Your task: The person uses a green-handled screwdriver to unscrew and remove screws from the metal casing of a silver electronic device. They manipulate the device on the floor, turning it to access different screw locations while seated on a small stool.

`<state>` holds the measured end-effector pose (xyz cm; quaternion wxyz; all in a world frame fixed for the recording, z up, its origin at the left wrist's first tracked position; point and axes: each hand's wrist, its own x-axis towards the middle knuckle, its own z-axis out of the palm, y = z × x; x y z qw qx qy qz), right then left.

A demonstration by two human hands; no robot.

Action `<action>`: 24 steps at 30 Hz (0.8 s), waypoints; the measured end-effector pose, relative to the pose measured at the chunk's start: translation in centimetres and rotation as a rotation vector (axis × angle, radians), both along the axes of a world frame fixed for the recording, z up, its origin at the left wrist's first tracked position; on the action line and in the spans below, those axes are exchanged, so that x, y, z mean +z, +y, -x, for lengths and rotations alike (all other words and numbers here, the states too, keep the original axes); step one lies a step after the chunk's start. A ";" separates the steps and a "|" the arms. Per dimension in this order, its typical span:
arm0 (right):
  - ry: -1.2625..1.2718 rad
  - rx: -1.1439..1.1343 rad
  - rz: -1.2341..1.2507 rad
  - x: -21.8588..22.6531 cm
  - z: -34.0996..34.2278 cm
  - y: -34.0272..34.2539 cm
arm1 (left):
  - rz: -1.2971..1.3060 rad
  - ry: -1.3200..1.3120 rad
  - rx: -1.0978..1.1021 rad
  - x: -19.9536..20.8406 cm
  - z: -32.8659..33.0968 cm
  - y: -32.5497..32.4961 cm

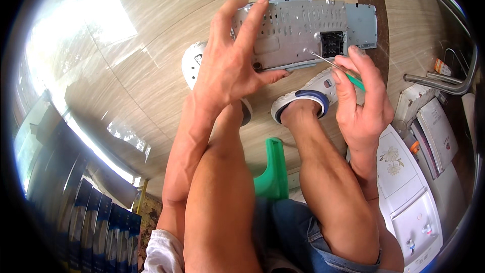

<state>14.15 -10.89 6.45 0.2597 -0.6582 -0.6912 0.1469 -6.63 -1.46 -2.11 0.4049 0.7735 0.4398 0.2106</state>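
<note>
A silver metal car stereo (298, 35) lies or is held above the tiled floor, with a black connector socket (333, 44) near its right end. My left hand (230, 63) spans its left end, fingers over the far edge and thumb along the near edge, gripping it. In my right hand (361, 96) is a thin screwdriver (348, 75) with a green handle, pinched between thumb and fingers. The screwdriver's tip reaches the stereo's face, left of the socket. Whether it sits in a screw is too small to tell.
My shoes (323, 88) stand just below the stereo. A green plastic stool (273, 172) shows between my legs. To the right are a white cabinet-like panel (404, 187) and metal tube legs (439, 85); blue boxes (101, 227) line the lower left.
</note>
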 end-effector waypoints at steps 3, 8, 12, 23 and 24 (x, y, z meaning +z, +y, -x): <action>0.026 -0.033 0.005 0.1 0.1 0.6 | -0.005 -0.001 -0.002 0.3 -0.1 0.2; 0.266 0.012 0.036 -0.4 0.2 0.3 | 0.016 -0.004 0.008 0.2 -0.1 0.2; 0.177 -0.029 0.046 0.2 0.4 0.3 | 0.011 -0.002 0.008 0.2 0.0 0.3; 0.137 0.008 -0.065 -1.1 -0.2 0.9 | -0.073 0.051 -0.002 0.2 0.1 0.4; 0.173 0.009 -0.085 -1.2 0.1 1.0 | -0.075 0.056 -0.002 0.3 0.2 0.4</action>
